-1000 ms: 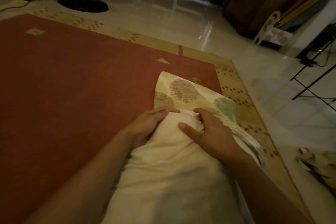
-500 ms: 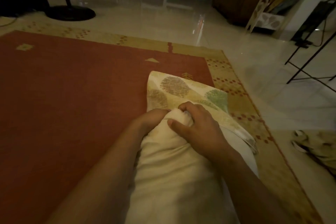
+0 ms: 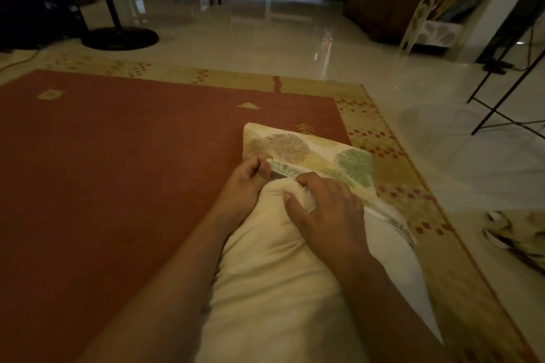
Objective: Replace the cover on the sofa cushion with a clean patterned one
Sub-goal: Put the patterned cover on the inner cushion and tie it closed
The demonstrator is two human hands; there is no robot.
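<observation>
A bare cream cushion (image 3: 280, 283) lies lengthwise on the red rug, running from the bottom of the view toward the middle. Its far end meets a patterned cover (image 3: 309, 153) printed with brown and green leaf shapes. My left hand (image 3: 244, 183) pinches the cover's open edge at the left. My right hand (image 3: 324, 206) squeezes the cushion's far corner, bunched up just at the cover's opening. The cover's right edge trails back along the cushion's right side.
The red rug (image 3: 118, 186) with a beige patterned border covers the floor to the left. A crumpled cloth (image 3: 519, 233) lies on the tiles at the right. A fan base (image 3: 121, 37) stands at the back left, a black metal stand (image 3: 507, 91) at the right.
My left hand has left the cushion and taken hold of the cover's open edge, lifting it. My right hand keeps the cushion corner bunched. The view has tilted upward.
</observation>
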